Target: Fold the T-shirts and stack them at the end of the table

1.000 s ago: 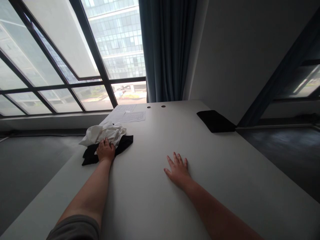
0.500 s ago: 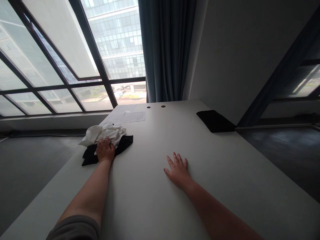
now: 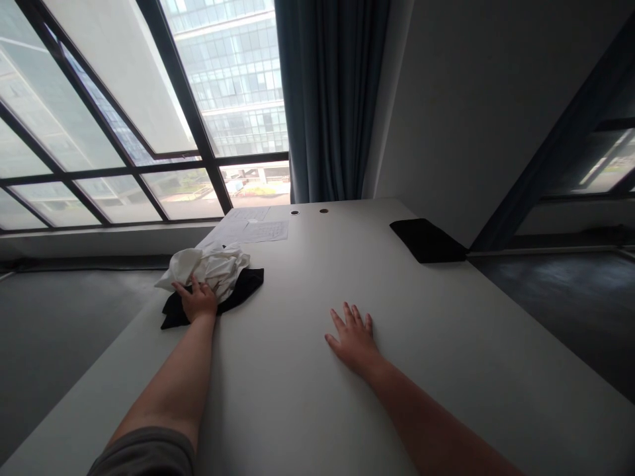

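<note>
My left hand (image 3: 199,303) lies palm down on a heap of fabric at the table's left side. Its fingers are spread, touching a crumpled white cloth (image 3: 225,261) and the black cloth (image 3: 248,283) that lies partly beneath it. What the fingertips press on is partly hidden. My right hand (image 3: 353,340) rests flat and open on the bare tabletop, fingers fanned out, holding nothing.
The white table (image 3: 297,383) stretches away toward a blue curtain (image 3: 332,99) and a window. Printed papers (image 3: 265,231) lie at the far left, near two round holes. A flat black folded item (image 3: 429,241) sits at the right edge.
My left hand has shifted slightly left and toward me on the fabric, and its fingers have spread further apart. The right hand has stayed still.
</note>
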A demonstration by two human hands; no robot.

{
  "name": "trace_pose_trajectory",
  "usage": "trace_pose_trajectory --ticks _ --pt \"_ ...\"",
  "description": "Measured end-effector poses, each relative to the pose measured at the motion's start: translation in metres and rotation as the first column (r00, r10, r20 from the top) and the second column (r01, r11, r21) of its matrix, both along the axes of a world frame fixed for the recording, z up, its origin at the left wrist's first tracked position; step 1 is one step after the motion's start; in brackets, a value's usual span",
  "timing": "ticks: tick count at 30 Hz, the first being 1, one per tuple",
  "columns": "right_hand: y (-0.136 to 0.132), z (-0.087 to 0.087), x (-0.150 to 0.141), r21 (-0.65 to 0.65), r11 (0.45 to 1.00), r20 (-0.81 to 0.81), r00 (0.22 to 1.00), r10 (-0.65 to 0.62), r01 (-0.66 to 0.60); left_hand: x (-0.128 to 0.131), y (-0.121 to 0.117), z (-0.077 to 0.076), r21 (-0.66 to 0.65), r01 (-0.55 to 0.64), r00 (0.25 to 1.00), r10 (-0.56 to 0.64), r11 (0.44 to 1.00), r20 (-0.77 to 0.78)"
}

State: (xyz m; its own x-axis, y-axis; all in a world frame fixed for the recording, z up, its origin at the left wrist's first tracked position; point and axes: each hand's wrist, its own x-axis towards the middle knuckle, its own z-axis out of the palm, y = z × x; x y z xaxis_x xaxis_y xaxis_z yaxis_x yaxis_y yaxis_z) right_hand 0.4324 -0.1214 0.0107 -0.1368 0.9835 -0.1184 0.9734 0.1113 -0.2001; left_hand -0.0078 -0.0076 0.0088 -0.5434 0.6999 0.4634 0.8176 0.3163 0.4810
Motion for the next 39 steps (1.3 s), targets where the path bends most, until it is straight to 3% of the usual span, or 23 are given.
trace_pose_trajectory --ticks 3,14,19,26,32,39 --pt "0.000 0.001 0.000 0.000 1.000 -0.006 1.000 0.001 -0.001 0.002 0.001 0.001 0.098 -0.113 0.994 0.111 0.989 0.024" --pt "0.000 0.000 0.000 0.002 1.000 0.001 1.000 0.004 -0.004 0.005 0.001 0.002 0.085 -0.142 0.989 0.145 0.986 -0.035" --pt "0.000 0.000 0.000 0.016 1.000 -0.011 1.000 0.006 -0.006 0.014 -0.004 0.004 0.092 -0.111 0.979 0.125 0.990 -0.163" --pt "0.000 -0.001 0.000 0.024 1.000 -0.044 0.999 0.010 -0.009 0.035 -0.022 0.006 0.104 0.017 0.964 0.011 0.994 -0.267" --pt "0.000 0.000 0.000 0.016 1.000 -0.030 1.000 0.006 -0.006 0.062 -0.047 0.019 0.085 0.148 0.952 -0.118 0.985 -0.283" --pt "0.000 -0.001 0.000 0.010 1.000 -0.027 1.000 0.005 -0.004 0.127 -0.078 0.026 0.099 0.429 0.847 -0.361 0.898 -0.391"
